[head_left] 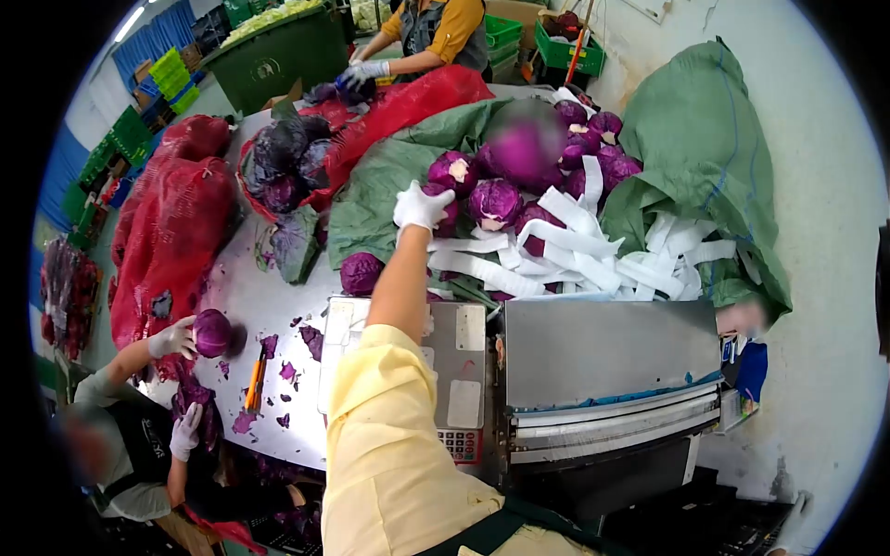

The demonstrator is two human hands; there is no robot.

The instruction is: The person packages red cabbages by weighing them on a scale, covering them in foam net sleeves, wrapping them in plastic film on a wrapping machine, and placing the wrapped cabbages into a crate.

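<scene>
Our left hand (421, 208) spread over red cabbage (448, 222), can't tell if gripping; likely firm, weighty, slick: cup sides.

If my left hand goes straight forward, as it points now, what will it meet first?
Probably the red cabbage with the pale stem end, just beyond the left hand; green sacking lies close to that line, and depth is unclear in this single view.

scuffed white wall (820, 213) right; blue curtain (171, 30), lit tube lamp (128, 24) upper left
</scene>
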